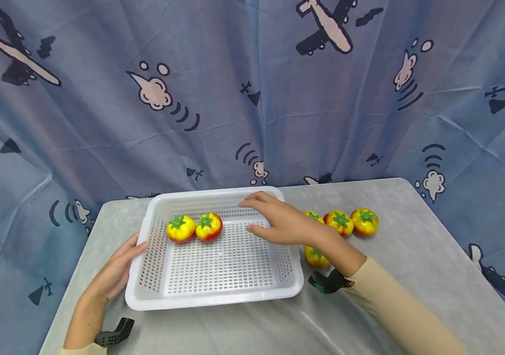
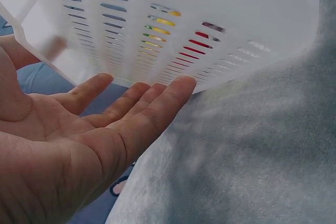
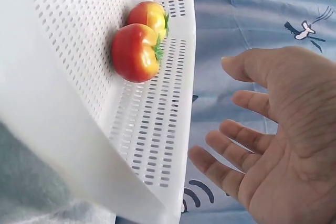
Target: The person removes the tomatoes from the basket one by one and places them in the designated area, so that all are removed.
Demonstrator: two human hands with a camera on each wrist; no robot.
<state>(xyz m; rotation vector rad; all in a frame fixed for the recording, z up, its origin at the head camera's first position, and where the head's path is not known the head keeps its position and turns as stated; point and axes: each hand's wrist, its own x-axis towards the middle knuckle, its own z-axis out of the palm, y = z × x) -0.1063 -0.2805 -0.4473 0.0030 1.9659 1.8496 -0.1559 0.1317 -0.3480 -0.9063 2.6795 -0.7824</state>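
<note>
A white perforated plastic basket (image 1: 221, 300) stands on the table with two red-and-yellow tomatoes inside, a left tomato (image 1: 181, 230) and a right tomato (image 1: 209, 227), both with green leafy tops. At the basket's left side, my left hand (image 1: 117, 268) holds the rim, thumb over the edge and fingers (image 2: 152, 124) against the outer wall. My right hand (image 1: 281, 219) hovers above the basket's right part, fingers spread and holding nothing. In the right wrist view its fingers (image 3: 226, 174) are apart from the basket wall.
Several more tomatoes (image 1: 365, 222) lie on the grey table (image 1: 412, 276) to the right of the basket, some partly hidden by my right forearm. A blue curtain (image 1: 217, 98) with airplane prints hangs behind the table's back edge.
</note>
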